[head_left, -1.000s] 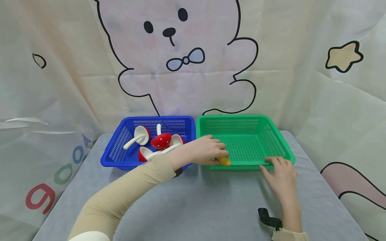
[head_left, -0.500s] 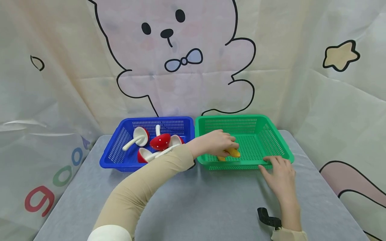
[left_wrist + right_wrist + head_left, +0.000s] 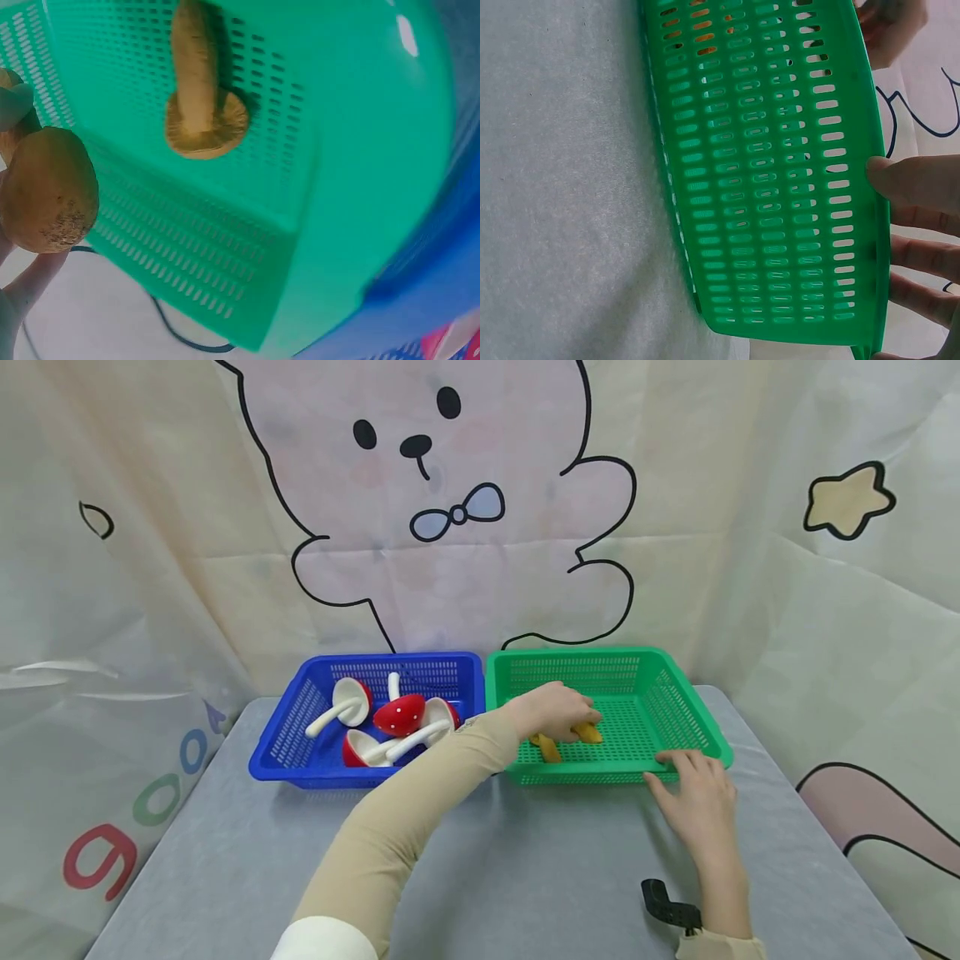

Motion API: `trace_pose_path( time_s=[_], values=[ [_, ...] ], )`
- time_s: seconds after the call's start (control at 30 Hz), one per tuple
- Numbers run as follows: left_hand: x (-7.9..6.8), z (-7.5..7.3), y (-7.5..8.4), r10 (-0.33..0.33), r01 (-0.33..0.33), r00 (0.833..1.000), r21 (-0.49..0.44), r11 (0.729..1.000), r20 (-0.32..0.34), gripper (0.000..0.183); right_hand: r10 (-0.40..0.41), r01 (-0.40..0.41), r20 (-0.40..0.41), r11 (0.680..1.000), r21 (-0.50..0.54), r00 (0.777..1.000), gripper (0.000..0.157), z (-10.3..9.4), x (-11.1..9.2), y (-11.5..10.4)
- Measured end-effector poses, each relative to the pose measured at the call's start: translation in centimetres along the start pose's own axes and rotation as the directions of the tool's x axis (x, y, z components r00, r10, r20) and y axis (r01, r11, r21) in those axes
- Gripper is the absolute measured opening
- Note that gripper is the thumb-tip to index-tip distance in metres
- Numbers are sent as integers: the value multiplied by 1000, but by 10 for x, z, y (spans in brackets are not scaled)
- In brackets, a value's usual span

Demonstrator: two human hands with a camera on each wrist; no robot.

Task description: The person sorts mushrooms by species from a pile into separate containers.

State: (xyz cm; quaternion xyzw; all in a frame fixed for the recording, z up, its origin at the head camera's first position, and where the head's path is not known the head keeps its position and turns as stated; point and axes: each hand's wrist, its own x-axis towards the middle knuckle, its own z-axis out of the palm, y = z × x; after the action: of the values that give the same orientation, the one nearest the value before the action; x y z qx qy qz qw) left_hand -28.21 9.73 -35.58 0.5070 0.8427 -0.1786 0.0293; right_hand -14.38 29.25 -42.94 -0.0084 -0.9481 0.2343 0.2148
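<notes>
My left hand [image 3: 553,708] is inside the green basket [image 3: 581,653] and holds a brownish-yellow mushroom [image 3: 52,187] between its fingers. Only the lower end of that mushroom shows below the hand in the head view. A second brown mushroom [image 3: 199,82] lies on the basket floor, and in the head view it sits just left of the held one. At the basket's near right corner, my right hand [image 3: 697,797] grips the rim. Its thumb [image 3: 904,180] presses the rim from outside, with the other fingers over the inner side.
To the left, touching the green basket, stands a blue basket [image 3: 375,776] with several red-capped, white-stemmed mushrooms [image 3: 400,715]. Both baskets rest on a grey cloth-covered table [image 3: 555,868]. Behind rises a printed curtain [image 3: 697,460].
My left hand has moved right and further into the green basket with a mushroom. The other brown mushroom now lies on the basket floor, released. My right hand has stayed at the rim.
</notes>
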Motion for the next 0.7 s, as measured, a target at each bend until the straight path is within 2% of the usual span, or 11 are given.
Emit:
trace_pose_path(
  time_s=[0.13, 0.3, 0.43, 0.7],
  values=[
    [8, 11, -2, -29, 30, 999, -31, 999, 29, 25, -1, 1, 1, 1000, -3, 1000, 31, -1, 0, -1],
    [14, 18, -1, -46, 47, 998, -12, 999, 42, 28, 0, 0, -6, 1000, 0, 1000, 31, 0, -1, -1],
    [14, 17, 0, -44, 44, 998, 10, 999, 44, 31, 1, -2, -8, 1000, -2, 1000, 30, 1, -1, -1],
    [7, 10, 1, -32, 33, 998, -21, 999, 50, 33, -2, 2, -12, 1000, 4, 1000, 30, 1, -1, 0]
  ],
)
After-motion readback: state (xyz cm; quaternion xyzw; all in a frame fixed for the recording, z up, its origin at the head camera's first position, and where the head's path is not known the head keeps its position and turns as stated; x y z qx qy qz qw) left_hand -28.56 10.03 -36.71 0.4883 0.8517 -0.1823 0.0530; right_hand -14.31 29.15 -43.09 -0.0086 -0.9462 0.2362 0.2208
